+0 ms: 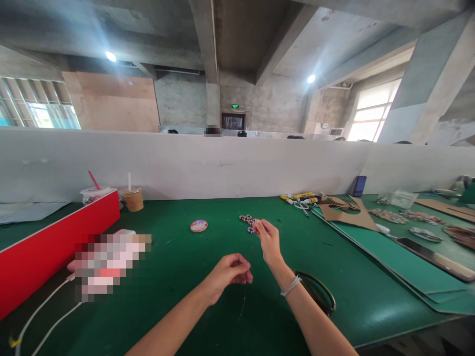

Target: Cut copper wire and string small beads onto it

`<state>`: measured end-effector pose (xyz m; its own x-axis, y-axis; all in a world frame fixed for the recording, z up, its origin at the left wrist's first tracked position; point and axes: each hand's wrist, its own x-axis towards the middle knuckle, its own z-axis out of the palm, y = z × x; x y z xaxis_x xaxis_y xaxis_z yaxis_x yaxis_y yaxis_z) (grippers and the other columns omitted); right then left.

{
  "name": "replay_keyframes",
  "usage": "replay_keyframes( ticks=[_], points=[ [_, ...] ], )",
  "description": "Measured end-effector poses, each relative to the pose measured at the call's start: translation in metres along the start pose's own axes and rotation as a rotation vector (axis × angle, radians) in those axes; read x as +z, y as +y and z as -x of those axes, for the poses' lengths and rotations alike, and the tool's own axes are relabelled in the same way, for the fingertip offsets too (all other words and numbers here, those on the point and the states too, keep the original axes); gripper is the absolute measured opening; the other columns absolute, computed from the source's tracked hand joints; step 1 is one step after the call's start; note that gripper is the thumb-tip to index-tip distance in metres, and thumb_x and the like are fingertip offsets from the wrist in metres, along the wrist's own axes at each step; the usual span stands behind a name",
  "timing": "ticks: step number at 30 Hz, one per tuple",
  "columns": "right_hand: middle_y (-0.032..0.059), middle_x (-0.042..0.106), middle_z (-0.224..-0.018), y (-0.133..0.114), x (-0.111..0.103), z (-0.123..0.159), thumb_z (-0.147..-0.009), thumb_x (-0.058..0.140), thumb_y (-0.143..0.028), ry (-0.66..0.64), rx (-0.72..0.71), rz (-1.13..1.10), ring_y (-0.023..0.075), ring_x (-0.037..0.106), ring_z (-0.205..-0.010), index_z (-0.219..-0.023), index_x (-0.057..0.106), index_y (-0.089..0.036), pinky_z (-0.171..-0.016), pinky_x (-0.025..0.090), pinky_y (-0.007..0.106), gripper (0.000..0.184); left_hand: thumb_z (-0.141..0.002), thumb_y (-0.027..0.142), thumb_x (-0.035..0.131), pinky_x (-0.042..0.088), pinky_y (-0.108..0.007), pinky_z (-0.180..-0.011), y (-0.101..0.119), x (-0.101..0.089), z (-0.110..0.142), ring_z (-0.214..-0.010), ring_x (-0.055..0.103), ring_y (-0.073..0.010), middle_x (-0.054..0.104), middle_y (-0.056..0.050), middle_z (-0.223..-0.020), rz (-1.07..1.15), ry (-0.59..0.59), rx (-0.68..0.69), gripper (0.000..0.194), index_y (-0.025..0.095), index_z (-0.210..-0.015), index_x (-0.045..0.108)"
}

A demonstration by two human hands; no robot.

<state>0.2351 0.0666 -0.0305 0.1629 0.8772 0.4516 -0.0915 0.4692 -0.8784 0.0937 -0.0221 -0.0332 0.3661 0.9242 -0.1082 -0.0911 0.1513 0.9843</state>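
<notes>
A short beaded strand (247,219), with small dark, pink and white beads in little loops, lies on the green table. At its near right end, my right hand (269,242) pinches it between thumb and fingertips. Lower and to the left, my left hand (232,272) is closed with thumb against fingers, just above the tabletop. A fine clear thread (243,305) shows below the left fingers, and a faint stretch of it runs up toward the beads. Fingers hide the exact grip. Beyond the hands sits a small round dish (199,226) with pale contents.
Left are a red divider (100,217), a phone-like blurred pink item (107,267) with white cables, and a drink cup (132,199). Dark-rimmed glasses (315,291) lie beneath my right forearm. Rightward are green boards (393,257), cut cardboard (351,215), markers (304,196) and a phone (434,257).
</notes>
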Motion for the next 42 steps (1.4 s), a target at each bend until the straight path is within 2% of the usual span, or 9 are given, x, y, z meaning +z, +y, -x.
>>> replay_keyframes(
  ticks=[8, 16, 20, 24, 27, 34, 42],
  points=[
    [-0.002, 0.048, -0.055, -0.005, -0.009, -0.01, -0.068, 0.067, -0.048, 0.145, 0.114, -0.212, 0.0083, 0.04, -0.051, -0.058, 0.057, -0.014, -0.044, 0.028, 0.02, 0.036, -0.076, 0.032, 0.065, 0.046, -0.029, -0.069, -0.003, 0.003, -0.002, -0.064, 0.063, -0.0144, 0.067, -0.004, -0.066, -0.06, -0.013, -0.003, 0.019, 0.014, -0.075, 0.058],
    [-0.0026, 0.049, -0.051, -0.005, -0.02, -0.021, -0.062, 0.071, -0.051, 0.222, 0.116, -0.232, 0.0067, 0.038, -0.045, -0.055, 0.058, -0.014, -0.04, 0.025, 0.02, 0.039, -0.073, 0.034, 0.066, 0.044, -0.029, -0.066, -0.007, 0.002, -0.002, -0.062, 0.061, -0.0153, 0.065, -0.003, -0.065, -0.115, -0.064, -0.057, 0.021, 0.014, -0.074, 0.059],
    [-0.0018, 0.051, -0.054, -0.005, -0.026, -0.025, -0.061, 0.072, -0.048, 0.258, 0.136, -0.247, 0.0069, 0.042, -0.047, -0.056, 0.058, -0.015, -0.04, 0.028, 0.019, 0.037, -0.075, 0.036, 0.061, 0.041, -0.026, -0.06, -0.008, 0.006, -0.002, -0.056, 0.053, -0.0126, 0.057, 0.001, -0.061, -0.175, -0.077, 0.002, 0.021, 0.015, -0.075, 0.061],
    [-0.0021, 0.051, -0.053, -0.002, -0.036, -0.032, -0.061, 0.072, -0.048, 0.313, 0.114, -0.258, 0.0068, 0.042, -0.046, -0.056, 0.058, -0.015, -0.04, 0.029, 0.019, 0.036, -0.082, 0.042, 0.048, 0.034, -0.024, -0.053, -0.008, 0.01, 0.001, -0.05, 0.048, -0.0115, 0.049, 0.004, -0.055, -0.329, -0.093, 0.02, 0.029, 0.016, -0.075, 0.061],
    [-0.0023, 0.051, -0.053, -0.001, -0.046, -0.038, -0.06, 0.072, -0.048, 0.371, 0.103, -0.274, 0.0065, 0.041, -0.045, -0.057, 0.058, -0.015, -0.038, 0.026, 0.019, 0.036, -0.083, 0.048, 0.045, 0.032, -0.024, -0.053, -0.009, 0.012, 0.003, -0.05, 0.044, -0.0115, 0.045, 0.005, -0.054, -0.4, -0.104, 0.016, 0.035, 0.017, -0.075, 0.059],
    [-0.0021, 0.052, -0.053, -0.005, -0.068, -0.048, -0.055, 0.073, -0.045, 0.506, 0.088, -0.319, 0.0055, 0.041, -0.044, -0.057, 0.059, -0.015, -0.036, 0.024, 0.017, 0.034, -0.08, 0.059, 0.045, 0.023, -0.024, -0.049, -0.012, 0.011, 0.001, -0.05, 0.028, -0.0106, 0.032, 0.006, -0.056, -0.371, -0.114, -0.025, 0.044, 0.017, -0.072, 0.056],
    [-0.0021, 0.053, -0.052, -0.002, -0.085, -0.053, -0.054, 0.073, -0.041, 0.612, 0.064, -0.331, 0.0055, 0.041, -0.043, -0.057, 0.059, -0.015, -0.035, 0.025, 0.017, 0.03, -0.081, 0.06, 0.043, 0.024, -0.024, -0.049, -0.005, 0.008, 0.005, -0.051, 0.029, -0.0119, 0.033, 0.005, -0.056, -0.432, -0.098, -0.002, 0.045, 0.019, -0.071, 0.057]
  ],
)
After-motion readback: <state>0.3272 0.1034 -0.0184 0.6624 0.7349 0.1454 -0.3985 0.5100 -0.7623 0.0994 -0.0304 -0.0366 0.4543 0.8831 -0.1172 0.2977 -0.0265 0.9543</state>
